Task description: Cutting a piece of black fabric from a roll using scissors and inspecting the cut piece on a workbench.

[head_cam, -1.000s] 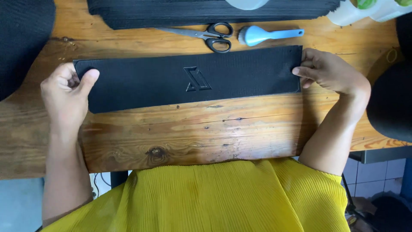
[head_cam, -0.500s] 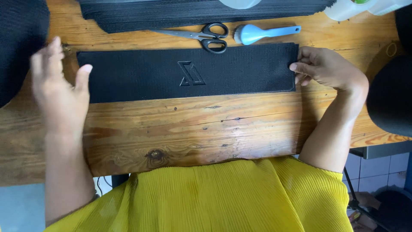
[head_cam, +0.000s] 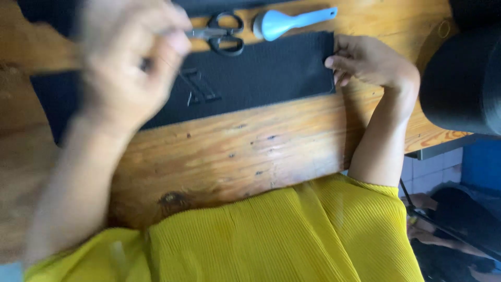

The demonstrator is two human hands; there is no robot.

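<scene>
A long black fabric strip (head_cam: 271, 73) with a raised emblem lies across the wooden table (head_cam: 250, 151). My right hand (head_cam: 368, 60) grips the strip's right end with its fingertips on the edge. My left hand (head_cam: 128, 62) is lifted off the table, close to the camera and blurred by motion. It hides the strip's left part. Its curled fingers are near the blades of the black-handled scissors (head_cam: 224, 34), and I cannot tell whether they touch or hold anything.
A light blue scoop-shaped tool (head_cam: 292, 21) lies just right of the scissors, behind the strip. A large dark rounded object (head_cam: 462, 78) sits at the table's right edge. My yellow ribbed garment (head_cam: 282, 235) fills the foreground. Tiled floor shows at the lower right.
My left hand let go of the strip's left end, rose and swung right toward the scissors. The view tilted and moved closer. My right hand stayed on the strip's right end.
</scene>
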